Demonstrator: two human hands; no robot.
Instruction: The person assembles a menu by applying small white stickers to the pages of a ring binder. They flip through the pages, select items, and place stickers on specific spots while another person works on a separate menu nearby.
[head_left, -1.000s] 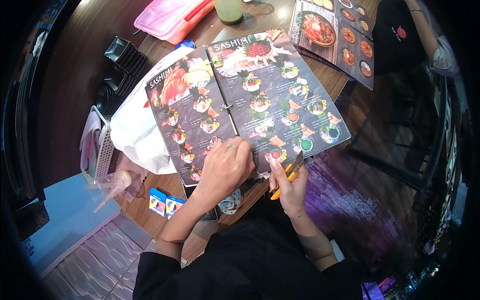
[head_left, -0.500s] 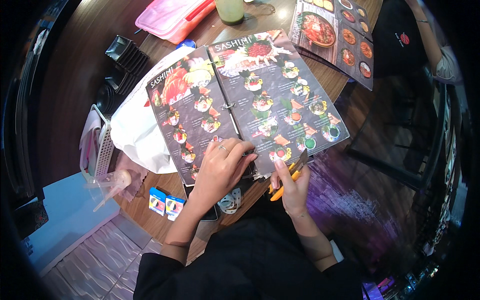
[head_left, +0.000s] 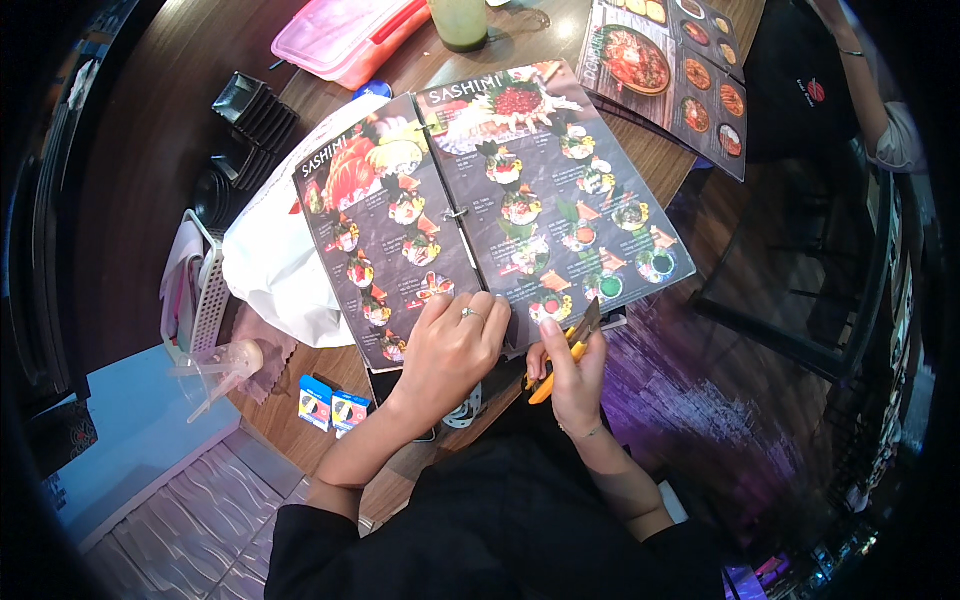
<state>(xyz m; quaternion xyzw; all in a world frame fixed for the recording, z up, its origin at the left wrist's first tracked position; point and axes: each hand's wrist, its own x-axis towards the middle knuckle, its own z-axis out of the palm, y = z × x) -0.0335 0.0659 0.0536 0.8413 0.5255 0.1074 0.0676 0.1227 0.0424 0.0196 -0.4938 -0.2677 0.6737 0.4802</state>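
An open ring-bound menu [head_left: 455, 270] with dark pages and food pictures lies before me, its spine running down the middle. At the lower end of that spine my left hand [head_left: 455, 345], with a ring on one finger, is closed with curled fingers; what lies under the fingertips is hidden. Beside the menu's lower right edge, my right hand [head_left: 580, 385] is closed around a yellow-handled tool [head_left: 541, 388] with a pointed dark metal head, which points up and away from me. Its exact kind does not show clearly.
A second menu [head_left: 690, 80] lies at the far right. A pink-lidded box [head_left: 345, 40] and a green drink cup [head_left: 460, 25] stand at the back. White cloth or plastic [head_left: 280, 265], a white basket [head_left: 205, 290] and two small blue-white boxes [head_left: 330, 407] lie left. Another person's arm [head_left: 855, 70] shows.
My left hand has drawn slightly toward me and its fingers have curled more. My right hand and the yellow-handled tool have shifted a little left.
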